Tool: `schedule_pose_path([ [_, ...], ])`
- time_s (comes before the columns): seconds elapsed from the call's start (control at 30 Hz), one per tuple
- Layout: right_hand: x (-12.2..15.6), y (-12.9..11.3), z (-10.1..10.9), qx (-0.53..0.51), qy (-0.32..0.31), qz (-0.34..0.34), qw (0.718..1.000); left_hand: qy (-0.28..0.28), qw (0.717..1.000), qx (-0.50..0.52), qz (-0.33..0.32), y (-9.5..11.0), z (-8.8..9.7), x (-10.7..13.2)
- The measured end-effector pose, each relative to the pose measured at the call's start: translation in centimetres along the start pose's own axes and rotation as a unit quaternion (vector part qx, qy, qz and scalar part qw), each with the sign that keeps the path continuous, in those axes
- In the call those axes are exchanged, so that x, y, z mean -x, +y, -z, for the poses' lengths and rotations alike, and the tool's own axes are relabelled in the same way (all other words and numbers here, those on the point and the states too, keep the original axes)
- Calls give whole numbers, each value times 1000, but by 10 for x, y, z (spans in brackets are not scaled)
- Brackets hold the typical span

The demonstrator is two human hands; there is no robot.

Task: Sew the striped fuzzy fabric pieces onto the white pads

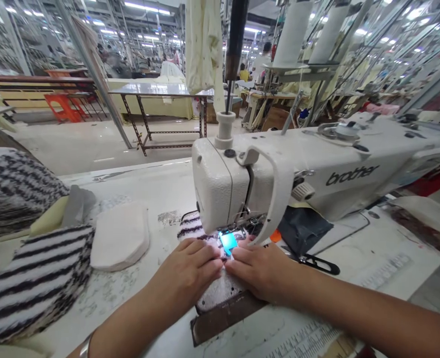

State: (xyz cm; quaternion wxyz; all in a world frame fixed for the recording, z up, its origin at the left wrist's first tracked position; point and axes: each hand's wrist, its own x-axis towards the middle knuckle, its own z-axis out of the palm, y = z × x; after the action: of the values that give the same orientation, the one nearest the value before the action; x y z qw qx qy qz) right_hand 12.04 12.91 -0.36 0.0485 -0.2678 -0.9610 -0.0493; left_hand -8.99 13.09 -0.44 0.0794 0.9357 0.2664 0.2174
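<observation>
- From the head camera, two bare hands are working at one sewing machine, and both are lying flat rather than clamping anything.
- The left hand (184,266) and the right hand (255,268) are pressing down side by side, their fingertips (220,263) nearly meeting just in front of the needle area.
- One black-and-white striped fuzzy fabric piece (220,288) is lying under both hands, its far end running beneath the machine head.
- One white Brother sewing machine (264,174) is standing directly beyond the hands, with one small blue-green glowing light patch (228,243) showing just past the fingertips.
- One dark brown strip (223,318) is lying on the table just below the hands.
- Two striped fabric stacks (33,283) (14,191) are sitting well left of the left hand, and one white padded oval piece (120,236) is lying nearer to it.
- One pair of black thread snips (318,263) is resting on dark blue cloth (304,228) just right of the right hand.
- One metal bangle (85,345) is circling the left wrist.
- Two white thread cones (294,30) (329,35) are standing high above and beyond the right hand.
</observation>
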Motion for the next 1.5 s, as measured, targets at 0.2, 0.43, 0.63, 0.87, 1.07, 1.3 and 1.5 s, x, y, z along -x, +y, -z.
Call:
schedule_pose_path([
  [0.2, -1, 0, -3, -12, -35, 2, 999, 18, 1000, 19, 7, -1, -5, 3],
  [0.43, -1, -2, -8, -22, 9, -6, 1000, 28, 999, -6, 45, 4, -10, 5],
  [0.63, 0, -1, -11, -32, 25, -10, 999, 13, 996, -4, 88, -1, -8, 9],
  [0.87, 0, -2, -10, -44, 2, -23, 999, -13, 996, 9, 86, -8, -7, 8],
  [1.07, -5, -3, -6, -11, 14, -29, 999, 8, 998, -42, 50, -11, -6, 7],
  [1.3, -6, -2, -5, -6, 38, -41, 998, 57, 998, 11, 2, -9, -8, 2],
  [1.5, -8, -1, -9, -29, 54, -57, 996, 75, 997, -7, 15, -12, -10, 1],
])
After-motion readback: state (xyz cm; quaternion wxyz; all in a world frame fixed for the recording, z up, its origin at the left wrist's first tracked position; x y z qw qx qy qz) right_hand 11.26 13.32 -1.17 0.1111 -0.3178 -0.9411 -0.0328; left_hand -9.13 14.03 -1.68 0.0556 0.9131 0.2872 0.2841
